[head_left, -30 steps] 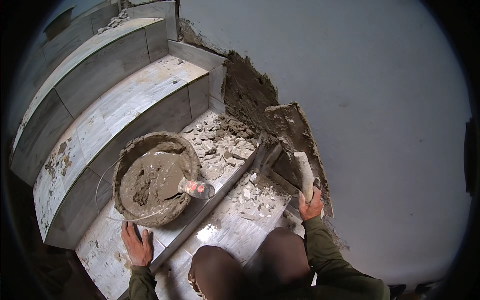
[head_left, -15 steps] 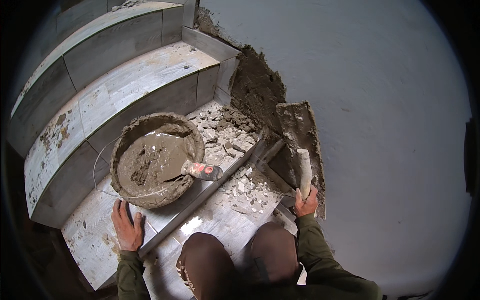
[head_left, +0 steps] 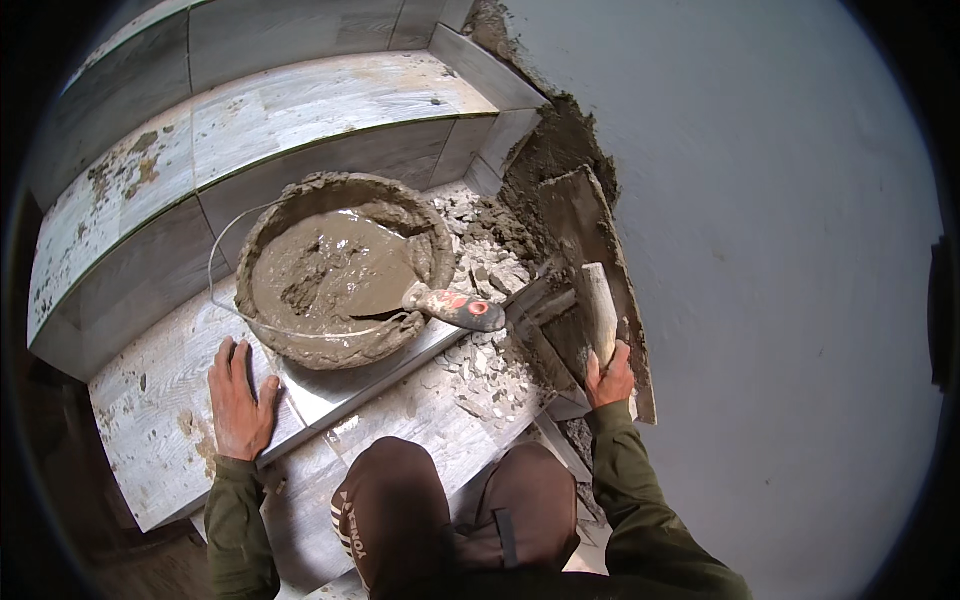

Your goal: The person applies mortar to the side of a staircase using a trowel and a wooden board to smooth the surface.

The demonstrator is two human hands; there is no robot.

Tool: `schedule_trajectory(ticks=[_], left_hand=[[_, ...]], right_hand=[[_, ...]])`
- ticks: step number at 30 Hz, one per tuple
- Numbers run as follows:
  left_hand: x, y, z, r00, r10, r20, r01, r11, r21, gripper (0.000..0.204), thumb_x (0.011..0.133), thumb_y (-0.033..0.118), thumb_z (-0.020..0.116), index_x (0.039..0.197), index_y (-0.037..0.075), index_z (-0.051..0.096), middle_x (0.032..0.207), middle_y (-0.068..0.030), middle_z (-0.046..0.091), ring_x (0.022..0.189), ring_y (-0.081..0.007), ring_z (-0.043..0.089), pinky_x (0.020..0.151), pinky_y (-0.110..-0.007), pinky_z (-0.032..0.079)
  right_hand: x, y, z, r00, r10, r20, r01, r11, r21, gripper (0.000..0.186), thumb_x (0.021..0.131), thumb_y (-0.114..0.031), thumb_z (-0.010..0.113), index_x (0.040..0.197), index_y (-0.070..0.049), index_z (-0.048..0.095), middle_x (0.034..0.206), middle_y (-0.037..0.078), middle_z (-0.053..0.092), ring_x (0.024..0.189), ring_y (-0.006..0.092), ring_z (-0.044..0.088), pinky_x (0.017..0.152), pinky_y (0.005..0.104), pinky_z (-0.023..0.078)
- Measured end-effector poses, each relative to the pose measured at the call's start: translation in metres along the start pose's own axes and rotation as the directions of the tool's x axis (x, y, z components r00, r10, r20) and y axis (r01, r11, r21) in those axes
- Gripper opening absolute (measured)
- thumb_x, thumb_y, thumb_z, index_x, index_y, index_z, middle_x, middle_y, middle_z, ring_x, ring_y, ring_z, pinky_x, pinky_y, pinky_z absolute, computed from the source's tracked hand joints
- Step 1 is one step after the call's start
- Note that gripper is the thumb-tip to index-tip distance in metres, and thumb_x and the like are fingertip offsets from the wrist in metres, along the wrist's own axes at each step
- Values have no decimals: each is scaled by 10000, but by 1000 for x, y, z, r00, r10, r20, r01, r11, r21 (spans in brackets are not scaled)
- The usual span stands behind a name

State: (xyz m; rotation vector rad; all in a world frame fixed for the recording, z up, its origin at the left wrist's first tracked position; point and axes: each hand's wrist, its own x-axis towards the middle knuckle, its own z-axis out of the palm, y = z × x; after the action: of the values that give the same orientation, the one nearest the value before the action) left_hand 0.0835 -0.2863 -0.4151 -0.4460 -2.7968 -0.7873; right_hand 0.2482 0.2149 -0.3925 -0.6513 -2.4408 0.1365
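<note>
My right hand (head_left: 610, 378) grips the pale handle (head_left: 600, 300) of a mortar-covered float (head_left: 590, 225), held at the wet mortar patch (head_left: 560, 135) along the wall's foot. My left hand (head_left: 240, 405) rests open, fingers spread, on the tiled step just below a mortar-caked bucket (head_left: 250, 270). Grey wet mortar half fills it, and a scraper with a black-and-red handle (head_left: 462, 308) lies across its right rim, blade in the mortar. Broken pale chips (head_left: 485, 380) and dark lumps lie on the steps between bucket and float.
Curved grey tiled stairs (head_left: 300, 95), spattered with debris, rise up and left. A smooth grey wall (head_left: 760, 250) fills the right side. My knees (head_left: 395, 500) are at the bottom, over a lower step. The bucket's wire handle hangs out to the left.
The view has shifted, so the stairs and bucket appear higher. The float has slid slightly down relative to the mortar patch, still in my right hand. My left hand still rests on the step.
</note>
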Motion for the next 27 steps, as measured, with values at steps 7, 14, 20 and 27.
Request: schedule_trajectory(ticks=[7,14,20,27], left_hand=[[-1,-8,3,1000,18,-15,-18,1000,23,588,908,358,531,1344,-2,368,1413,-226,305,1269,-420,326,1065,-493,260],[0,-8,6,999,34,-23,-34,999,2,628,919,438,498,1344,-6,369,1408,-222,311,1251,-413,341,1043,-494,293],[-1,-7,2,999,35,-25,-34,999,42,657,921,484,471,1344,-10,374,1401,-224,323,1251,-410,342,1051,-491,282],[0,-11,8,999,45,-24,-44,998,50,665,931,505,439,1353,-4,371,1406,-219,326,1268,-401,337,1060,-482,280]], right_hand=[[29,-6,-9,994,-89,59,96,984,-150,448,840,-237,614,1177,-39,396,800,258,611,711,445,599,598,512,462],[12,9,-50,993,-79,86,94,979,-181,379,834,-212,629,1112,-68,414,753,243,602,705,449,594,577,501,454],[-6,20,-69,990,-81,117,107,966,-234,366,839,-216,622,1103,-68,415,756,255,600,701,457,589,582,503,462],[-1,16,-79,986,-71,151,111,955,-275,390,842,-236,628,1113,-58,410,770,257,603,703,451,599,587,501,469]])
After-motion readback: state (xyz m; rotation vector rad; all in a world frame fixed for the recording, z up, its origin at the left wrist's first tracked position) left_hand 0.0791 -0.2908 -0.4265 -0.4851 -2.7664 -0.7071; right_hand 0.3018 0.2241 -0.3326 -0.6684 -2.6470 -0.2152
